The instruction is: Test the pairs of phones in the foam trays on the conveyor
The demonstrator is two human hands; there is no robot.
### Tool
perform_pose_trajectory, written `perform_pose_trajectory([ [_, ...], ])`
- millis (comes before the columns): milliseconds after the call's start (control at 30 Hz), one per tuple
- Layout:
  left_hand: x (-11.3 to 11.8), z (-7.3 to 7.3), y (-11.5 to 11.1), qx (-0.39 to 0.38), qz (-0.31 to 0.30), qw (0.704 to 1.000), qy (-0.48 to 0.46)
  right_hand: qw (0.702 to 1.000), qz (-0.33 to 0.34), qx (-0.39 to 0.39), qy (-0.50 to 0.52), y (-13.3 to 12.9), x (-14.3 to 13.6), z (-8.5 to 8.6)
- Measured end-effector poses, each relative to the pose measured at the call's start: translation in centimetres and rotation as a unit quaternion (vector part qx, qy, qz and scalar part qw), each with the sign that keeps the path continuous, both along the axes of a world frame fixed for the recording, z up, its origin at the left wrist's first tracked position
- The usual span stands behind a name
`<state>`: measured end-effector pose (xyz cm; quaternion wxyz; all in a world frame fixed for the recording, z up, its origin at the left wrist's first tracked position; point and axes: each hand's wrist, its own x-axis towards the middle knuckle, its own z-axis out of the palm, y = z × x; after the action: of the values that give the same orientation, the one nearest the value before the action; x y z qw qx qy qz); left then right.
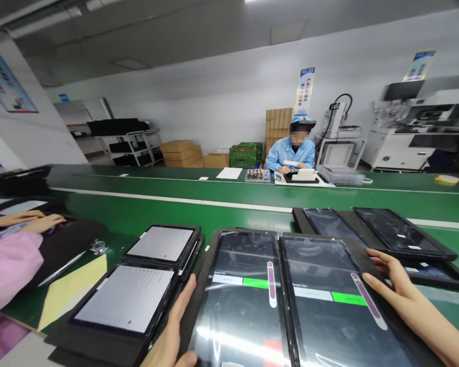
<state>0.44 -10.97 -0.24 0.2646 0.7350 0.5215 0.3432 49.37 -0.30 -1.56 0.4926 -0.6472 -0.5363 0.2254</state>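
Observation:
Two tablets, the left tablet [245, 316] and the right tablet [321, 331], lie side by side in a black tray [203, 275] in front of me. Their lit dark screens each show a white and green bar and a purple slider. My left hand [174, 326] grips the tray's left side, thumb near the screen and fingers along the outer edge. At the right side, my right hand [392, 278] holds the tray's edge between thumb and fingers; part of its grip is hidden. Just left of my left hand, tablets with white screens [128, 298] lie on stacked black trays.
More black trays with dark tablets [400, 232] are stacked at the right. A yellow sheet [74, 290] and a pen [63, 267] lie at the left, beside a co-worker's pink sleeve [13, 267]. Across the green bench [137, 204] sits another person in blue [275, 155].

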Motion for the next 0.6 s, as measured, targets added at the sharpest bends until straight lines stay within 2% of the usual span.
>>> perform_pose_trajectory([
  [67,-0.9,-0.2,0.3,-0.060,-0.025,0.997,-0.032,1.000,0.002,-0.009,0.010,-0.1,-0.2,0.3],
  [133,-1.2,-0.4,0.6,-0.082,-0.035,0.996,-0.027,1.000,-0.002,-0.019,0.020,-0.4,-0.4,0.8],
  [233,-0.5,-0.5,0.6,-0.091,-0.004,0.996,-0.014,0.999,-0.015,-0.028,0.026,-0.8,-0.8,1.2],
  [300,0.2,-0.5,0.4,-0.094,0.004,0.993,-0.066,0.999,-0.019,-0.028,0.024,-0.8,-0.9,1.3],
  [400,0.5,-0.3,0.1,-0.101,-0.008,0.976,-0.194,0.999,-0.018,-0.024,0.013,-0.4,-0.6,1.2],
  [500,0.6,0.2,0.4,-0.102,-0.039,0.956,-0.270,0.999,-0.011,0.015,-0.039,-0.9,0.0,1.4],
  [600,1.2,0.8,1.5,-0.102,0.006,0.957,-0.272,0.980,0.027,0.105,-0.166,-3.8,-0.4,1.6],
])
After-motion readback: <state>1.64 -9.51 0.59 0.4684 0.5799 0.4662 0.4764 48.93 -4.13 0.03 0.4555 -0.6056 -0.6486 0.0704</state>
